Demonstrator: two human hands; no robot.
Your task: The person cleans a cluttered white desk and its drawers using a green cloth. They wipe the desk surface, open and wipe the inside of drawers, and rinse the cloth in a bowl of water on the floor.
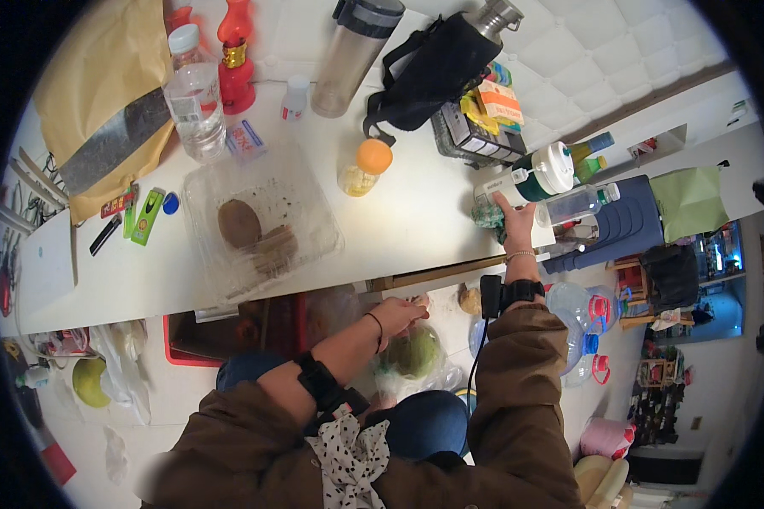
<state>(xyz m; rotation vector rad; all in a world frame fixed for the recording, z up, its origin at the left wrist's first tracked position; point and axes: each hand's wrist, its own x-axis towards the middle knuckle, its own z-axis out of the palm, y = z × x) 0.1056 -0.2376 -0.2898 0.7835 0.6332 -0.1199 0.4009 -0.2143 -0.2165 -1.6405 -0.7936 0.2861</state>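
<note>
My right hand [517,223] is at the table's right end, its fingers on the lower body of a white and dark green tumbler [523,178] with a white lid. A crumpled green cloth [488,216] lies beside the tumbler's base, close to my fingers. To the right of that hand is a clear plastic bottle [570,207]. My left hand [396,318] hovers in front of the table edge with its fingers curled. Whether anything is inside them is hidden. Below it, a green round fruit [414,353] sits in a clear plastic bag.
On the white table [407,223] stand a clear tray [318,235] holding two brown oval pieces of produce, an orange-capped jar [360,175], a water bottle [194,108] and a black-sleeved flask [436,73]. A blue bin [630,223] adjoins the right end. Large empty water jugs [570,324] stand on the floor.
</note>
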